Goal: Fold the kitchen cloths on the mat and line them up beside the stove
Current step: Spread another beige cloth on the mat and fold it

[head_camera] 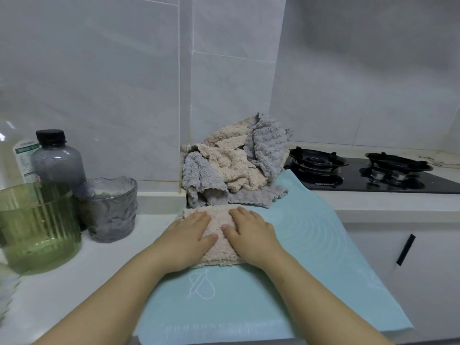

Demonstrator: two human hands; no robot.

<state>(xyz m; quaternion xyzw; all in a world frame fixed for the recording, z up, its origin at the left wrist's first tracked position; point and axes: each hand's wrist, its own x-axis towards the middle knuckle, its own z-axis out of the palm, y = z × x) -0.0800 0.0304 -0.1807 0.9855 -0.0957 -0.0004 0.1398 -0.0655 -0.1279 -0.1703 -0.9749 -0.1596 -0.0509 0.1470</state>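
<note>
No wording can be read. A small white brand mark (326, 184) is printed on the front edge of the black glass gas stove (388, 181), its letters blurred. Fine print is carried on the green label (27, 148) of the white plastic bottle (21, 168) at the counter's left edge, too small to be made out. A rolling-pin-and-mitt outline (200, 286) is printed on the light blue silicone mat (311, 257).

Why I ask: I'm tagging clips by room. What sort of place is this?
Most likely a home kitchen: a black two-burner gas stove is set into the counter, tiled walls rise behind it, and dishcloths lie piled on a baking mat.
</note>
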